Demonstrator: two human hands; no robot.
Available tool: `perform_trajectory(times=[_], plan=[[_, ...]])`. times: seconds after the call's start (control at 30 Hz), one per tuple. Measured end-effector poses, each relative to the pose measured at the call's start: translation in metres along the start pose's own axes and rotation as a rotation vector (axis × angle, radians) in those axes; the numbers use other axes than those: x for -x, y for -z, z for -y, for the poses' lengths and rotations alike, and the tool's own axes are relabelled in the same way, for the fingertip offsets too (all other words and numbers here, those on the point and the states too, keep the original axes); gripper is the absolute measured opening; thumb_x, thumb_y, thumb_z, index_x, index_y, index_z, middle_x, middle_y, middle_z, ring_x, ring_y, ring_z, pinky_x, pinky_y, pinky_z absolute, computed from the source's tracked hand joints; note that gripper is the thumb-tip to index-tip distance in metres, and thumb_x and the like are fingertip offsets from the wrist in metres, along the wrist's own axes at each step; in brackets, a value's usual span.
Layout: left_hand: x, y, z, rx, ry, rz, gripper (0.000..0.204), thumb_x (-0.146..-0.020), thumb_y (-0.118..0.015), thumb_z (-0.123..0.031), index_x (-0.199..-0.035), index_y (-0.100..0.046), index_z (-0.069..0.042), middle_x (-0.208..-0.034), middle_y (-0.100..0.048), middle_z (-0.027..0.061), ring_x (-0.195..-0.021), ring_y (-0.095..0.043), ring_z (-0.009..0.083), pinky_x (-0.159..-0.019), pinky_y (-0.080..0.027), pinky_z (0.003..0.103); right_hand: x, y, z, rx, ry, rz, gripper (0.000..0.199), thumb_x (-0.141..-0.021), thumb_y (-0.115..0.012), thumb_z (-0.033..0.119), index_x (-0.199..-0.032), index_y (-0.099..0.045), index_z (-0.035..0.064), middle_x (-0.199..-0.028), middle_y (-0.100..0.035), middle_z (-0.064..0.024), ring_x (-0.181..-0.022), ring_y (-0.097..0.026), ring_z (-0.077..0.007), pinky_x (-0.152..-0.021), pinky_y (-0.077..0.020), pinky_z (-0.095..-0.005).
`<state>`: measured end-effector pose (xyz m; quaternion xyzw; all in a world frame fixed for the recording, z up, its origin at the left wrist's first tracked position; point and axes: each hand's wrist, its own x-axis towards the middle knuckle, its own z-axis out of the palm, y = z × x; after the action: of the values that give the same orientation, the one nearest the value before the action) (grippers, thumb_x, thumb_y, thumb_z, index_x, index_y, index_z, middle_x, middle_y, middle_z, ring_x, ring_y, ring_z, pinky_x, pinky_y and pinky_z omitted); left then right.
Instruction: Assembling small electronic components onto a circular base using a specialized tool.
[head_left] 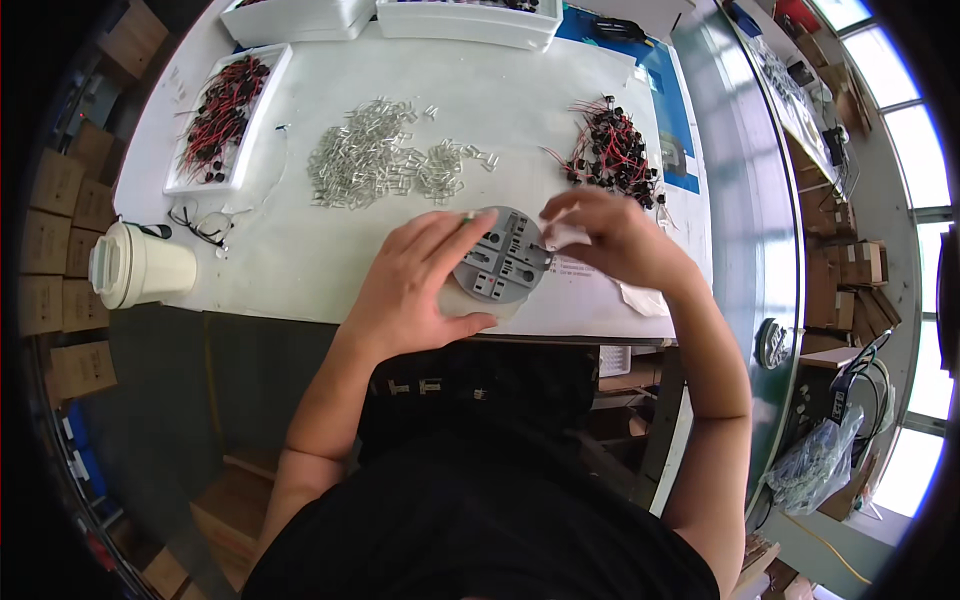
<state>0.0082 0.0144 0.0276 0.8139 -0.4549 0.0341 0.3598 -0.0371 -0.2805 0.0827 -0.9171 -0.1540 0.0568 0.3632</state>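
Head view: left hand (418,285) grips the round grey slotted metal fixture (503,257) at the white table's (300,270) near edge; right hand (610,240), at its 3 o'clock, pinches a small white piece (568,236). Clear tube pile (385,160) at 11 o'clock, red-wired black parts heap (612,148) at 1 o'clock.

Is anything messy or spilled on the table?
Nothing looks spilled or broken. The clear little tubes and the red-and-black wired parts lie in loose heaps on the white table, not in trays.
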Motion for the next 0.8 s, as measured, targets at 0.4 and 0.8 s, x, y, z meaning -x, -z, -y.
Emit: perform_trajectory(times=[0.4, 0.8], plan=[[0.008, -0.010, 0.012, 0.068, 0.041, -0.084, 0.097, -0.064, -0.099, -0.038, -0.149, -0.057, -0.017, -0.132, -0.064, 0.0064, -0.124, -0.060, 0.0299, -0.107, -0.048, 0.046, -0.100, -0.052, -0.001, 0.205, -0.490, -0.205, 0.028, -0.087, -0.080, 0.024, -0.102, -0.078, 0.0004, -0.095, -0.078, -0.0167, -0.085, -0.075, -0.0331, -0.080, -0.0573, -0.0434], [0.010, -0.009, 0.012, 0.078, 0.044, -0.117, 0.097, -0.064, -0.099, -0.033, -0.149, -0.056, -0.013, -0.133, -0.064, 0.0086, -0.121, -0.061, 0.0321, -0.105, -0.050, 0.047, -0.082, -0.040, -0.017, 0.044, -0.339, -0.313, 0.022, -0.093, -0.076, 0.016, -0.108, -0.075, 0.0005, -0.094, -0.077, -0.0109, -0.083, -0.072, -0.0211, -0.079, -0.0561, -0.0360]])
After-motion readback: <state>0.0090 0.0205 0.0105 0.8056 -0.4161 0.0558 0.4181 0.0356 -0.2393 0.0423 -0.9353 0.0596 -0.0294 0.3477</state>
